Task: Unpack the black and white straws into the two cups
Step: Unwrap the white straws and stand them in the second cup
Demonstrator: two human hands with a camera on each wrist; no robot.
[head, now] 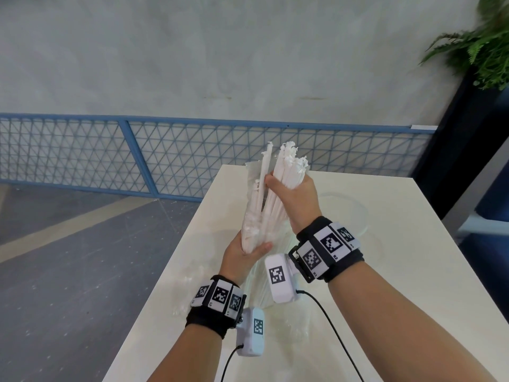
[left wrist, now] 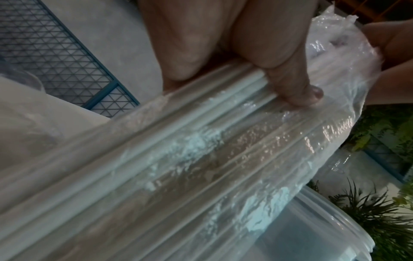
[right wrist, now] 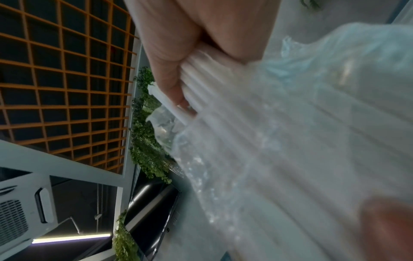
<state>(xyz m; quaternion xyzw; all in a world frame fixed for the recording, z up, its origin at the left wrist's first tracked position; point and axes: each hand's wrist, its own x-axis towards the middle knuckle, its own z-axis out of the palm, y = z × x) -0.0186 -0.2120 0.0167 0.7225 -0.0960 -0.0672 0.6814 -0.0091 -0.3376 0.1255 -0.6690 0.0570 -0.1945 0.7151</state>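
Straws [head: 275,186], white ones, stand tilted in a clear plastic bag [head: 252,216] that I hold above the bench [head: 385,271]. My left hand [head: 242,257] grips the bag's bottom; my right hand [head: 294,197] grips the bundle near its top. Bench edges lie well apart from both hands.

Clear cup [head: 355,213] faint behind right forearm

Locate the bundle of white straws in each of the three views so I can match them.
Head: white straws centre, upright, between the left hand below and the right hand above.
Left wrist: a diagonal band from lower left to upper right, inside the clear wrapper.
Right wrist: fanning from the centre to lower right.
Shared landmark: the clear wrapper.
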